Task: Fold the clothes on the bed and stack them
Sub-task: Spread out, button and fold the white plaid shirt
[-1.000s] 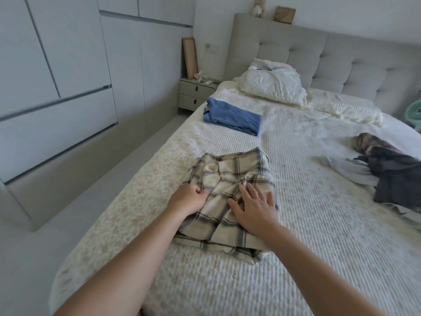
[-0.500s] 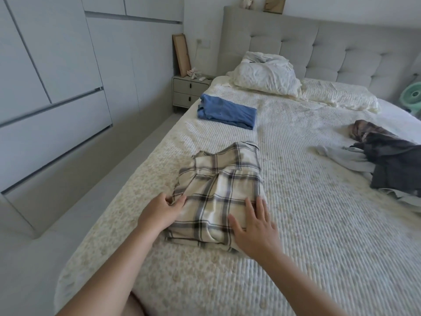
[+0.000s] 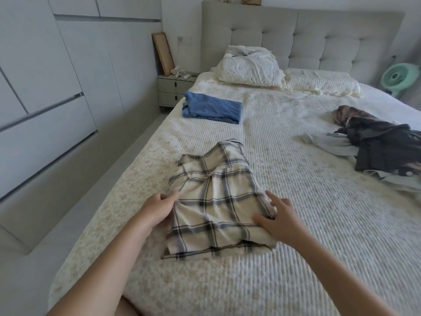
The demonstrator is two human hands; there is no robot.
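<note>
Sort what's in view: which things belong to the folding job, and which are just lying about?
Job:
plaid garment, under both hands
folded blue garment
unfolded dark clothes pile
bed

Lying about:
pillows
nightstand
green fan
leaning picture frame

Folded shirt point(image 3: 216, 206) on bed point(image 3: 296, 224) front-left, jeans point(image 3: 211, 110) behind, unfolded pile point(image 3: 378, 147) right

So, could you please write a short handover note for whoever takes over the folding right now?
Left hand: grips the left edge of the folded plaid garment.
Right hand: fingers spread, resting on its right edge, no grip.
Done: plaid garment lies folded on the bed; a folded blue garment sits further up, near the pillows.
Left: stack plaid with blue, then fold the unfolded pile of dark and pale clothes at the right.
</note>
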